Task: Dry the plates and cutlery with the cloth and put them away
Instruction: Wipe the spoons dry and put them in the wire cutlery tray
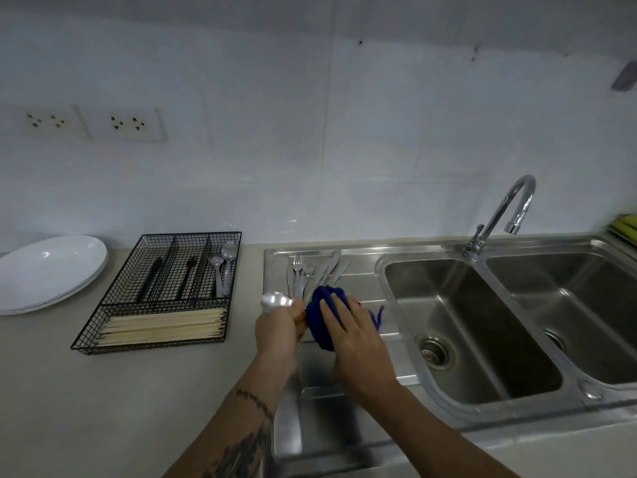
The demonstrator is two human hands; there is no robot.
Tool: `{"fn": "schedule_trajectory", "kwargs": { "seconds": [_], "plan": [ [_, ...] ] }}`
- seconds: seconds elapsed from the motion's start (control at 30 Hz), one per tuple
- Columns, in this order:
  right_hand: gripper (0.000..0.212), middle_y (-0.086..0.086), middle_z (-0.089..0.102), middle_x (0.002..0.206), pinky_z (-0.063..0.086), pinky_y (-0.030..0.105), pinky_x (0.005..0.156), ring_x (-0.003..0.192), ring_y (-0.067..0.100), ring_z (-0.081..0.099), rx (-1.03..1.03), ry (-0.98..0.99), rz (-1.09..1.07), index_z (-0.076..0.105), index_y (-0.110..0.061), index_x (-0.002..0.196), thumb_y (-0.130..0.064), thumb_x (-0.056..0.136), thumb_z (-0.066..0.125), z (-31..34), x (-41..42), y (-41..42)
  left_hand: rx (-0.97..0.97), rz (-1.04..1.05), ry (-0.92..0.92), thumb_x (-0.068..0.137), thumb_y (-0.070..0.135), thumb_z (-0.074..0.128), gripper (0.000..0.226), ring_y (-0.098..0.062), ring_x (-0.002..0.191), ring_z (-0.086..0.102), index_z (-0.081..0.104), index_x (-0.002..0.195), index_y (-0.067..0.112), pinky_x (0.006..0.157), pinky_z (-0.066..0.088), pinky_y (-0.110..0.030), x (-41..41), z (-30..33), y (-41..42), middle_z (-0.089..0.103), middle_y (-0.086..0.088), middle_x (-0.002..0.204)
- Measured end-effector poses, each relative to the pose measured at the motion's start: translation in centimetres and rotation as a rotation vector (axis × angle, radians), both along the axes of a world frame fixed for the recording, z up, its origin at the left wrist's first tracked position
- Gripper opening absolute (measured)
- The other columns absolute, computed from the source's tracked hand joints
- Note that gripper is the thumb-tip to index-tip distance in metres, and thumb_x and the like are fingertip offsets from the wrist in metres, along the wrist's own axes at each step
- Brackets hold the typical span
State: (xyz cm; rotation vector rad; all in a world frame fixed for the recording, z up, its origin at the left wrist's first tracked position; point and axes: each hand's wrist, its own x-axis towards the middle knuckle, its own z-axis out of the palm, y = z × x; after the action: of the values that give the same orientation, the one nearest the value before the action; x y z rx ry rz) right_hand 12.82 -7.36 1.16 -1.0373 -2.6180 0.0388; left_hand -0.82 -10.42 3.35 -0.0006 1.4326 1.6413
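Note:
My left hand (277, 331) grips a steel spoon (274, 301) whose bowl sticks out above my fist. My right hand (356, 338) presses a dark blue cloth (319, 317) against the spoon's handle, which the cloth hides. Behind my hands, several forks and knives (312, 272) lie on the steel draining board (348, 260). A black wire cutlery tray (165, 291) on the counter holds black utensils, two steel spoons (223, 267) and wooden chopsticks (165, 327). White plates (48, 270) are stacked at the far left.
A double steel sink (482, 326) with a curved tap (506, 212) lies to the right. Yellow-green items (625, 227) sit at the right edge. Two wall sockets (93, 124) are mounted on the tiled wall above the grey counter (103, 408).

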Motion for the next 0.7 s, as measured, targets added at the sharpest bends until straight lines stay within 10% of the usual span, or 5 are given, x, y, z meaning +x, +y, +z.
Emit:
{"fn": "schedule_trajectory", "kwargs": {
  "seconds": [0.33,0.7],
  "plan": [
    [0.083,0.004,0.061,0.125,0.049,0.035,0.092,0.109,0.024,0.056,-0.075,-0.088,-0.062,0.049,-0.015,0.138,-0.011,0.061,0.081,-0.5,0.7,2.7,-0.035,0.012,0.022,0.092,0.014,0.065,0.011,-0.027,0.086,0.074,0.066,0.098,0.005,0.087,0.058,-0.046,-2.8,-1.8,-1.0,0.076,-0.014,0.090],
    [0.076,0.004,0.065,0.113,0.049,0.032,0.076,0.094,0.025,0.057,-0.180,-0.064,-0.083,0.057,-0.013,0.131,0.004,0.059,0.074,-0.5,-2.1,5.8,-0.182,0.025,0.313,0.095,0.015,0.057,0.019,-0.022,0.065,0.056,0.061,0.080,0.004,0.056,0.049,-0.029,-14.3,-1.0,3.3,0.059,-0.012,0.075]
  ]
}}
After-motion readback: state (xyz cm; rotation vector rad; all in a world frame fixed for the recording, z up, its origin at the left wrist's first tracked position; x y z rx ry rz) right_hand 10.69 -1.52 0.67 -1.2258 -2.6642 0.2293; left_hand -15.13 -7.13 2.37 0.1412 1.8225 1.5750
